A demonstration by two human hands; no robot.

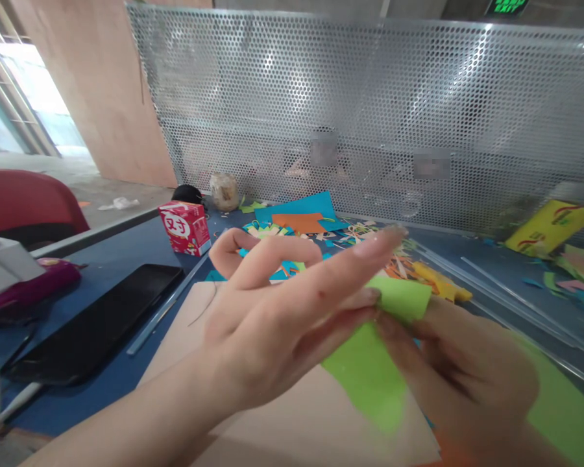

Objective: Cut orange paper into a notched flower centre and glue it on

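A strip of lime-green paper [370, 376] is held in the air between my two hands, its lower end hanging down. My left hand [277, 311] pinches it between thumb and a finger, with the index finger stretched out above and the other fingers curled. From the right, my right hand [462, 370] grips the same paper near its upper fold; some of its fingers are hidden behind it. Beneath both hands lies a pale beige sheet or board [267, 428]. A larger green sheet [564, 395] shows beyond my right wrist.
On the blue table lie a black phone [102, 318], a red box [185, 227], a purple tool [34, 288] and clear sticks [511, 305]. Coloured paper scraps [350, 230] and a glass jar [224, 191] sit before a perforated metal screen [292, 91]. A yellow packet [545, 227] stands right.
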